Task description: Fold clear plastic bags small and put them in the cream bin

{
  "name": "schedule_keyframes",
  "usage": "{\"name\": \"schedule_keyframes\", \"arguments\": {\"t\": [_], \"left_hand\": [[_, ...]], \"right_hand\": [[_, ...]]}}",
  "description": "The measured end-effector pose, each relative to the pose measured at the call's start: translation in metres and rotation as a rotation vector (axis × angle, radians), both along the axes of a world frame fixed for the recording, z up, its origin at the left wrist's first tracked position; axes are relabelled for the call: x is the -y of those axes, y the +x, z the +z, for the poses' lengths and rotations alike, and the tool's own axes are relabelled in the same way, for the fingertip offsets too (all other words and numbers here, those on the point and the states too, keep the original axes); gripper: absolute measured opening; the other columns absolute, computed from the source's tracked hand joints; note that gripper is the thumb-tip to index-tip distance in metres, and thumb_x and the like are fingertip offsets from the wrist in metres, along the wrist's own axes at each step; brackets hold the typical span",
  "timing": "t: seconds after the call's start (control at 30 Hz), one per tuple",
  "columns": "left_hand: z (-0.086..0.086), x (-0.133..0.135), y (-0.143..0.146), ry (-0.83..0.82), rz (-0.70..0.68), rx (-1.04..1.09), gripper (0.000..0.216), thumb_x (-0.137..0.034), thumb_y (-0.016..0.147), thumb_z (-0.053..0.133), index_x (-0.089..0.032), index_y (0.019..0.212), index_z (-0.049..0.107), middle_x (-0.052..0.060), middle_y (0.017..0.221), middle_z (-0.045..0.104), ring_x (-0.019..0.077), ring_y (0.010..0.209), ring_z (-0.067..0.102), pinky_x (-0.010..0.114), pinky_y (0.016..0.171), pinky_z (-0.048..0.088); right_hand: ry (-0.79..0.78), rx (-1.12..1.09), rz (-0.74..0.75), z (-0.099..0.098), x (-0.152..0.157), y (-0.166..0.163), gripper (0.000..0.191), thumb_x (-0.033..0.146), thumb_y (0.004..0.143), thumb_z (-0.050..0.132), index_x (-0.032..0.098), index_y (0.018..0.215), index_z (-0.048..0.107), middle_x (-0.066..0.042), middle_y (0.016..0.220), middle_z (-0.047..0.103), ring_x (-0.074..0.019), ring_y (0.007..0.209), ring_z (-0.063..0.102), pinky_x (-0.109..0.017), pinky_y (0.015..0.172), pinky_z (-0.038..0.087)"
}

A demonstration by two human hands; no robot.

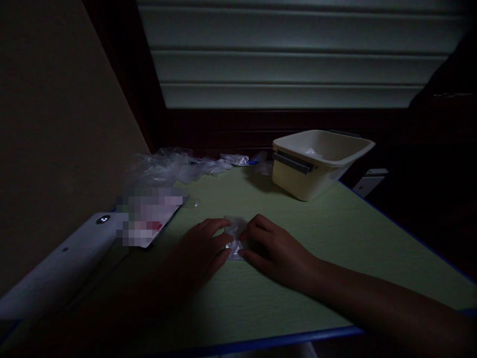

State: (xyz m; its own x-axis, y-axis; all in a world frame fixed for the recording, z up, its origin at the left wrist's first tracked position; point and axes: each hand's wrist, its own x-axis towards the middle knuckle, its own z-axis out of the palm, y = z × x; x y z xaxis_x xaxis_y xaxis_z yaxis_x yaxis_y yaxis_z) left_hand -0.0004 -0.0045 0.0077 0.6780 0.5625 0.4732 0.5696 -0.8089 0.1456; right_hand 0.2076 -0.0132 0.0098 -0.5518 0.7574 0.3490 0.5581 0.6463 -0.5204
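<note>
A pale green table top [335, 233] with a bright blue edge strip. On it, a cream tub [316, 164] bearing a grey handle — and a heap of clear, colourless plastic wrap [175, 166]. Between the hands, a small clear packet [235, 238] glints white. A white bar-shaped device [63, 271] at left.

Left hand [201, 253] bare, right hand [278, 248] bare; forearms unsleeved, no rings

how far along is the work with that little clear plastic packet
Done: a cream tub already holds something pale. In hand: left hand and right hand press one small clear packet on the green table. Left: a heap of clear wrappers lies at the back.
</note>
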Motion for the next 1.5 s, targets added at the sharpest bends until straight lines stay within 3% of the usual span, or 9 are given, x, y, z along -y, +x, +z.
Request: {"name": "schedule_keyframes", "arguments": {"t": [0.13, 0.33, 0.57, 0.77, 0.97, 1.5], "left_hand": [[0.002, 0.000, 0.001, 0.026, -0.034, -0.098, 0.019, -0.006, 0.091, 0.048, -0.014, 0.096, 0.064, 0.010, 0.107, 0.066, 0.0239, 0.101, 0.060, 0.039, 0.085, 0.051], [0.005, -0.003, 0.001, 0.020, -0.045, -0.146, 0.024, -0.008, 0.093, 0.043, -0.011, 0.102, 0.065, 0.011, 0.104, 0.070, 0.0238, 0.100, 0.063, 0.040, 0.090, 0.051], [-0.005, -0.003, -0.006, 0.010, -0.046, -0.040, 0.026, -0.016, 0.093, 0.042, -0.012, 0.109, 0.062, 0.012, 0.112, 0.066, 0.0242, 0.107, 0.059, 0.043, 0.093, 0.050], [-0.008, 0.000, -0.007, 0.025, -0.098, 0.092, 0.028, -0.016, 0.088, 0.048, -0.014, 0.115, 0.053, 0.012, 0.114, 0.063, 0.0245, 0.109, 0.057, 0.044, 0.091, 0.049], [-0.004, 0.001, -0.006, -0.018, -0.106, 0.120, 0.038, -0.011, 0.081, 0.050, -0.016, 0.118, 0.052, 0.011, 0.114, 0.063, 0.0250, 0.109, 0.056, 0.044, 0.092, 0.048], [0.011, -0.003, 0.001, -0.031, -0.030, -0.247, 0.023, -0.004, 0.083, 0.052, -0.013, 0.099, 0.066, 0.011, 0.112, 0.068, 0.0263, 0.104, 0.061, 0.042, 0.091, 0.048]], "right_hand": [[0.057, 0.054, 0.023, 0.000, 0.000, 0.000, 0.013, 0.009, 0.085, 0.059, 0.010, 0.096, 0.065, -0.012, 0.098, 0.059, -0.0215, 0.091, 0.056, -0.033, 0.081, 0.047], [0.115, 0.191, 0.029, 0.003, 0.001, 0.001, 0.017, 0.014, 0.089, 0.051, 0.011, 0.095, 0.067, -0.011, 0.090, 0.063, -0.0237, 0.084, 0.054, -0.038, 0.078, 0.043], [0.142, 0.296, 0.045, 0.010, 0.006, 0.002, 0.024, 0.027, 0.080, 0.057, 0.012, 0.097, 0.064, -0.011, 0.091, 0.061, -0.0241, 0.081, 0.051, -0.037, 0.074, 0.040], [0.168, 0.338, 0.038, 0.010, 0.005, 0.002, 0.020, 0.018, 0.085, 0.049, 0.011, 0.097, 0.063, -0.010, 0.089, 0.063, -0.0221, 0.078, 0.051, -0.035, 0.074, 0.039], [0.196, 0.350, 0.058, 0.009, 0.005, 0.003, 0.022, 0.025, 0.085, 0.052, 0.012, 0.098, 0.064, -0.011, 0.093, 0.064, -0.0233, 0.080, 0.052, -0.036, 0.076, 0.040], [0.206, 0.332, 0.051, 0.009, 0.003, 0.003, 0.018, 0.017, 0.086, 0.050, 0.012, 0.092, 0.066, -0.011, 0.087, 0.065, -0.0222, 0.076, 0.053, -0.035, 0.072, 0.041]]}}
